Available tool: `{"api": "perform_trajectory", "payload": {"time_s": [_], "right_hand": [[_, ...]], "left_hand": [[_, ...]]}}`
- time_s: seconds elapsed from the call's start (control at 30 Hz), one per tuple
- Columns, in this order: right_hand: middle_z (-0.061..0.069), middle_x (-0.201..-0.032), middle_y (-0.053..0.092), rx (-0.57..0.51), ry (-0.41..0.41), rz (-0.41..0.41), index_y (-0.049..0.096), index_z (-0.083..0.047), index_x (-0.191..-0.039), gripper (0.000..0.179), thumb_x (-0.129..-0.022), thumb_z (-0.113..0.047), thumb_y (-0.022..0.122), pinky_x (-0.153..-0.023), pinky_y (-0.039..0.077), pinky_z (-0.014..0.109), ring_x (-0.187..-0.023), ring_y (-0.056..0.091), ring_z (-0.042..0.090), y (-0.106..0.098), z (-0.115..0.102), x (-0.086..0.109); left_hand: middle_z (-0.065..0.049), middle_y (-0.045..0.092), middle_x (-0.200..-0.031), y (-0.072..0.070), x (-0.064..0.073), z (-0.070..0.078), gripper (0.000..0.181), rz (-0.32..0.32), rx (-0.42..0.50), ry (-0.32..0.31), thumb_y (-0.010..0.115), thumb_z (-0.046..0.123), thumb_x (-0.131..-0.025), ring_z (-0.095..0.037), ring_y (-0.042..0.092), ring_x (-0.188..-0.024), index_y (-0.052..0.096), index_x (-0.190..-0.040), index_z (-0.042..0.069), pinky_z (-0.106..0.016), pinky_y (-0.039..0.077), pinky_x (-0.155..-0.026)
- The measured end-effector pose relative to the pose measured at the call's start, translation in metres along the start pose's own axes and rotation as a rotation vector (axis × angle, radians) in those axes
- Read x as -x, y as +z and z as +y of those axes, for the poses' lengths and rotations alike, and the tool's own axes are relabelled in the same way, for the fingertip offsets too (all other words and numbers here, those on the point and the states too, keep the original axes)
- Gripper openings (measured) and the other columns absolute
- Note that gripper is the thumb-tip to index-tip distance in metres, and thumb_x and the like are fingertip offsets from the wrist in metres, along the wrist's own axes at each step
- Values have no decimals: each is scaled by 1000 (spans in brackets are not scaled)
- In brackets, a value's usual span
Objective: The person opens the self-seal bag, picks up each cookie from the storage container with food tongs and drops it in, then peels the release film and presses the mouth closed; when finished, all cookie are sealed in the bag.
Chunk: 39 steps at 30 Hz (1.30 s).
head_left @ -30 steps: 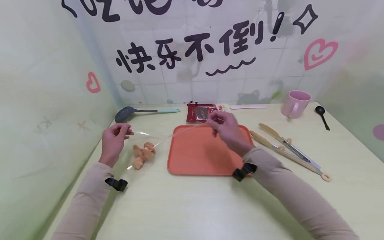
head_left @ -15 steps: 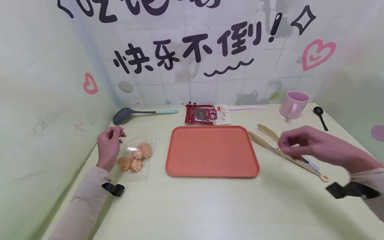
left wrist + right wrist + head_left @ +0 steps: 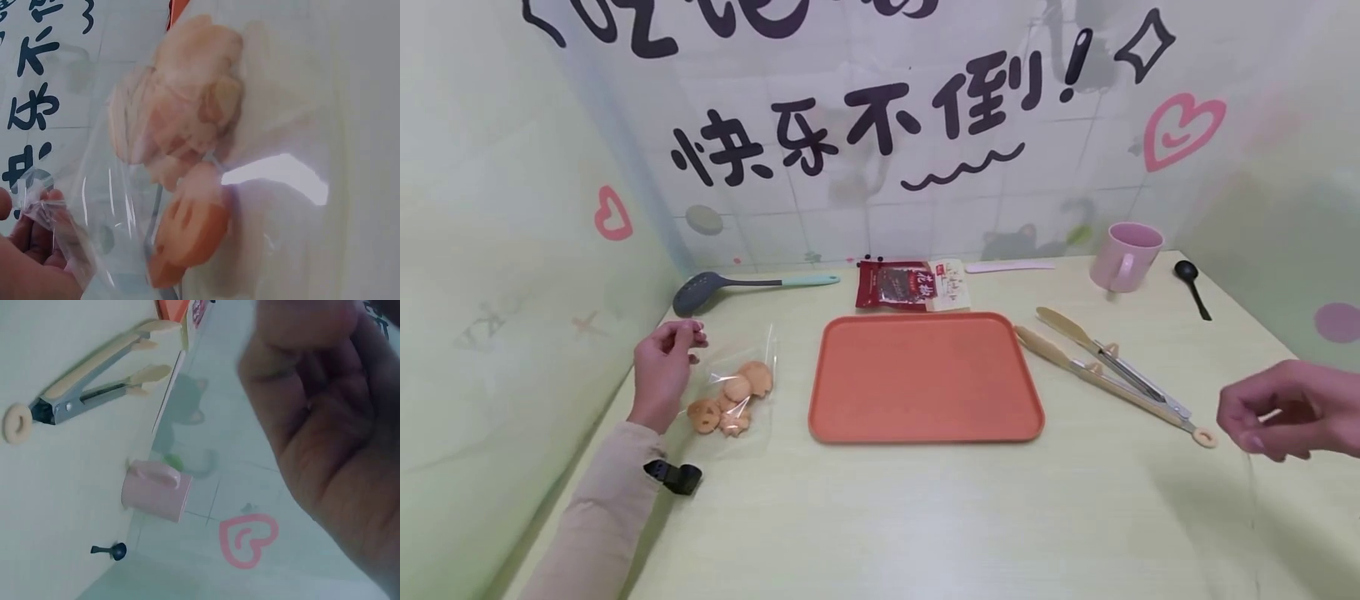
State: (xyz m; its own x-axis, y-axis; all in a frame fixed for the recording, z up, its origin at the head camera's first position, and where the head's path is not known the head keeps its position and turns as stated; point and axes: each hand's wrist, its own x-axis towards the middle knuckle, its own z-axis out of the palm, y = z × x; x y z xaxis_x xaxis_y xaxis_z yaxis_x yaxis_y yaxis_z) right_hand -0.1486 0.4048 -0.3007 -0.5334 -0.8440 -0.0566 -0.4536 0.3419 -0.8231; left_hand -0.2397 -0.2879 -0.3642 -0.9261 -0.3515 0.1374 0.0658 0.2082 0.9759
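Observation:
My left hand point(image 3: 661, 375) pinches the upper left part of a clear plastic bag point(image 3: 758, 429), as the left wrist view also shows. Inside the bag are several light-brown cookies point(image 3: 194, 225) of different shapes, one flower-like. Far to the right, my right hand point(image 3: 1292, 410) has curled fingers, thumb against forefinger. From it hangs a thin see-through strip point(image 3: 1252, 500), faint against the table. The right wrist view shows the underside of this hand, with its fingertips partly out of frame.
An orange tray point(image 3: 925, 379) lies mid-table, with wood-tipped tongs point(image 3: 1120, 379) to its right. Behind are a slotted ladle point(image 3: 700, 292), a red packet point(image 3: 910, 286), a pink strip-like utensil point(image 3: 1009, 267), a pink mug point(image 3: 1126, 258) and a small black spoon point(image 3: 1191, 287).
My right hand has moved from above the tray to the far right, drawing a clear strip away from the bag. The left hand stays with the bag, which now hangs flatter.

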Motion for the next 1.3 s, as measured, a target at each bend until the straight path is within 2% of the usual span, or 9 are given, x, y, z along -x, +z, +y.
{"api": "perform_trajectory", "payload": {"time_s": [0.13, 0.2, 0.37, 0.5, 0.67, 0.8, 0.9, 1.07, 1.3], "right_hand": [[4, -71, 52, 76, -52, 121, 59, -13, -96, 41, -83, 26, 52, -46, 41, 19, -55, 50, 13, 7, -4, -5], [2, -72, 54, 103, -53, 137, 60, -13, -96, 39, -86, 24, 52, -45, 39, 19, -55, 49, 13, 9, -7, -14], [0, -70, 55, 199, 85, 151, 59, -19, -88, 29, -94, 9, 58, -46, 38, 20, -56, 51, 12, 11, -14, -39], [-3, -64, 50, 325, 133, 199, 57, -24, -82, 28, -94, 0, 64, -50, 40, 19, -57, 49, 5, 12, -11, -61], [-18, -65, 49, 521, 175, 342, 59, -29, -79, 30, -88, -5, 74, -52, 40, 18, -59, 45, -6, 15, -4, -88], [-19, -66, 52, 648, 194, 456, 67, -25, -81, 24, -84, -4, 78, -54, 41, 17, -61, 43, -8, 20, 4, -109], [-15, -70, 60, 703, 196, 493, 74, -16, -88, 15, -83, -2, 78, -57, 43, 18, -64, 44, -8, 23, 9, -119], [-10, -72, 64, 716, 229, 522, 76, -7, -102, 19, -84, 1, 75, -58, 45, 19, -64, 47, -5, 20, 7, -124], [-11, -66, 61, 724, 175, 557, 74, -8, -102, 19, -85, 0, 74, -57, 46, 19, -60, 48, -8, 18, 2, -129]], "left_hand": [[16, 71, -90, -12, 2, -2, 23, -127, 80, 20, 48, 31, -107, 1, 66, -87, 68, -104, 19, -16, 53, -69], [16, 72, -93, -17, 3, -4, 23, -197, 124, 30, 46, 26, -108, 1, 67, -90, 67, -109, 17, -17, 54, -71], [19, 70, -97, -20, 5, -6, 20, -264, 85, 65, 50, 9, -104, 4, 66, -92, 64, -117, 15, -15, 54, -73], [18, 68, -97, -21, 6, -8, 22, -277, 31, 108, 55, 7, -102, 3, 65, -91, 62, -123, 11, -12, 54, -72], [16, 65, -100, -25, 8, -8, 27, -279, -73, 133, 58, 12, -102, 2, 64, -91, 61, -128, 14, -11, 55, -75], [18, 62, -102, -27, 8, -6, 40, -276, -241, 111, 61, 26, -101, 7, 63, -90, 55, -139, 13, -10, 54, -80], [22, 62, -99, -27, 7, -6, 47, -292, -291, 93, 62, 27, -101, 9, 64, -89, 50, -142, 6, -9, 54, -81], [24, 67, -93, -27, 7, -4, 32, -287, -186, 122, 64, 13, -99, 6, 67, -88, 59, -130, 11, -8, 54, -79], [17, 69, -90, -22, 12, 18, 25, -186, 19, 182, 71, 6, -93, 4, 65, -85, 66, -111, 22, -7, 53, -75]]}}
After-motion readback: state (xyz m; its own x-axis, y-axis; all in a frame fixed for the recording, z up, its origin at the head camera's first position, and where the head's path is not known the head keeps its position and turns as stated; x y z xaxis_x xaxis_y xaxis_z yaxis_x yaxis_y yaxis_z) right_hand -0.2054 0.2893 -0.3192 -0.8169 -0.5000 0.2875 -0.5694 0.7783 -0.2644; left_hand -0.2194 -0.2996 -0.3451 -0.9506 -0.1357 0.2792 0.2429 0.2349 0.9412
